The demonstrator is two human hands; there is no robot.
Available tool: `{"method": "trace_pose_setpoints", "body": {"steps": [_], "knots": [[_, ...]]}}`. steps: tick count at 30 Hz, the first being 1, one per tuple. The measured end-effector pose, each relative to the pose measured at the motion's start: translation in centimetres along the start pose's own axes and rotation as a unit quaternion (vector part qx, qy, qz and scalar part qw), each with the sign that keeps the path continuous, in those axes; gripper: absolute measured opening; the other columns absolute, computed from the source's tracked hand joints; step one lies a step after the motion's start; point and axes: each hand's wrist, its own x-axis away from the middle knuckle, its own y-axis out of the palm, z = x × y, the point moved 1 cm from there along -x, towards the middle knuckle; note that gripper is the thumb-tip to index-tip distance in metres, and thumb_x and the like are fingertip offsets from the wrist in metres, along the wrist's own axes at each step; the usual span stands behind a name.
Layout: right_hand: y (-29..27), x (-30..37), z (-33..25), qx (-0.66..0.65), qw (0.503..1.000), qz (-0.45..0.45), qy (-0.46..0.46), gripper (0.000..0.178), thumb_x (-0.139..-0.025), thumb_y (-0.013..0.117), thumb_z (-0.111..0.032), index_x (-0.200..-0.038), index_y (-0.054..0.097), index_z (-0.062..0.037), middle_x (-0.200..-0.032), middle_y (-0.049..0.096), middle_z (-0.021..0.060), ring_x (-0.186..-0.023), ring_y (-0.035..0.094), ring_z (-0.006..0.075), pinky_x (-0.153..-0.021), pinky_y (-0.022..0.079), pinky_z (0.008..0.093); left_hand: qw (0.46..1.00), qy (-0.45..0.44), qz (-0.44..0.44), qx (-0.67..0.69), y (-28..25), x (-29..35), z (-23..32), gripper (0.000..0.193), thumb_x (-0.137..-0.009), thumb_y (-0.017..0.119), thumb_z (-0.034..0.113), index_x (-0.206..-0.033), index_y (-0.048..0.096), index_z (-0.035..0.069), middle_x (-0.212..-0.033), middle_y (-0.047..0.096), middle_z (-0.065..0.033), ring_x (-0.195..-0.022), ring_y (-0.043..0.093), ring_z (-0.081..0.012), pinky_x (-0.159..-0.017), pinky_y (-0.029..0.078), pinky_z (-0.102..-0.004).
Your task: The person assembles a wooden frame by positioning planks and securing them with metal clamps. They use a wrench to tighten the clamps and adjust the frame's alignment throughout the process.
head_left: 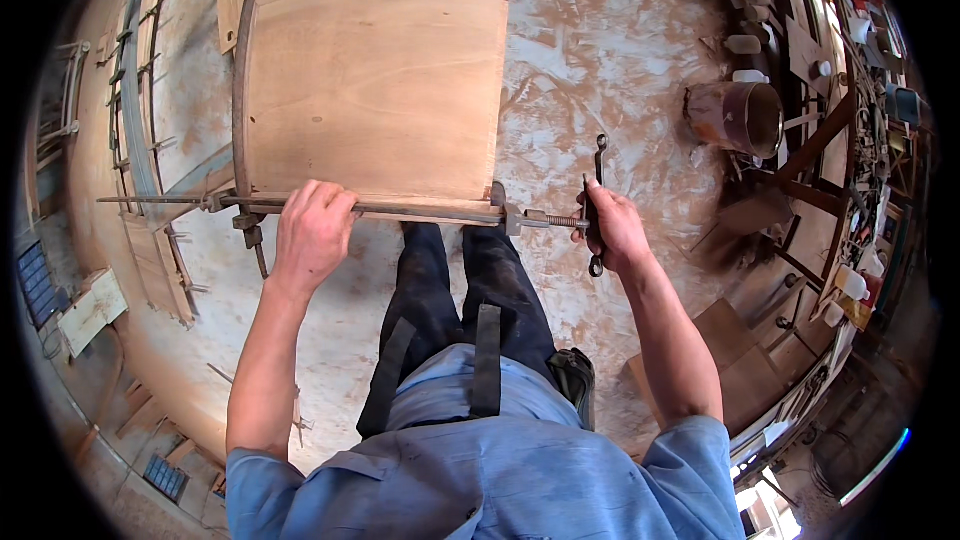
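A wide wooden panel [375, 90] with a framed edge lies in front of me. Along its near edge runs a long metal bar clamp [430, 210], whose jaw and threaded screw stick out past the panel's right corner. My left hand [315, 225] has its fingers curled over the clamp's bar, near the panel's left corner. In my right hand [615, 225] is a dark double-ended ring wrench [601, 155], held upright at the outer end of the clamp screw. Whether those fingers also grip the screw's handle is partly hidden. A second bar clamp [242, 90] spans the panel's left side.
A stained bucket [735, 118] stands on the dusty floor to the right, beside a cluttered workbench [835, 140] with bottles and tools. Wooden boards [735, 360] lean at the lower right. More clamped wood [140, 70] stands at the left. My legs are just under the panel's near edge.
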Motion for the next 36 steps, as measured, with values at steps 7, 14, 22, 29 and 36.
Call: {"method": "trace_pose_setpoints", "body": {"steps": [7,14,22,29,36], "knots": [[-1.6,0.3,1.2,0.003,1.000,0.002,-0.012,0.039,-0.102,0.046,-0.039,-0.098,0.055,-0.0008,-0.070,0.061,0.0076,-0.048,0.061,0.0157,-0.033,0.033,0.0238,1.000,-0.011,0.004,-0.018,-0.1,-0.1,0.2,0.020,-0.070,0.072,0.002,-0.086,0.060,0.005,-0.087,0.060,-0.0096,-0.088,0.058,-0.0300,-0.076,0.047,-0.0412],[-4.2,1.3,2.7,0.006,0.999,0.040,0.002,0.041,-0.101,0.045,-0.042,-0.102,0.053,-0.0020,-0.071,0.064,0.0089,-0.049,0.060,0.0155,-0.035,0.035,0.0245,1.000,-0.025,-0.004,-0.018,-0.2,0.2,0.6,0.021,-0.070,0.072,0.003,-0.089,0.061,0.004,-0.091,0.062,-0.0107,-0.091,0.058,-0.0314,-0.079,0.046,-0.0418],[-5.5,2.2,3.9,-0.033,0.997,0.061,0.017,0.040,-0.102,0.045,-0.041,-0.099,0.054,-0.0029,-0.068,0.061,0.0076,-0.047,0.058,0.0152,-0.035,0.035,0.0252,0.999,-0.027,0.022,-0.024,-0.3,0.0,0.5,0.022,-0.069,0.074,0.003,-0.086,0.060,0.005,-0.088,0.059,-0.0099,-0.090,0.057,-0.0304,-0.079,0.046,-0.0427],[-5.6,2.6,3.8,-0.047,0.996,0.072,0.023,0.038,-0.102,0.045,-0.040,-0.098,0.054,-0.0034,-0.067,0.060,0.0071,-0.044,0.055,0.0146,-0.034,0.035,0.0249,0.998,-0.050,0.033,-0.027,-0.3,1.1,0.1,0.022,-0.069,0.072,0.004,-0.087,0.061,0.005,-0.091,0.060,-0.0100,-0.094,0.056,-0.0304,-0.083,0.046,-0.0423],[-6.4,2.9,4.0,-0.052,0.995,0.086,0.004,0.039,-0.102,0.045,-0.042,-0.100,0.054,-0.0044,-0.065,0.058,0.0057,-0.045,0.055,0.0154,-0.034,0.034,0.0263,0.993,-0.061,0.095,-0.024,-1.7,2.2,-0.2,0.028,-0.067,0.074,0.006,-0.093,0.063,0.003,-0.099,0.060,-0.0116,-0.098,0.056,-0.0321,-0.086,0.045,-0.0439]]}}
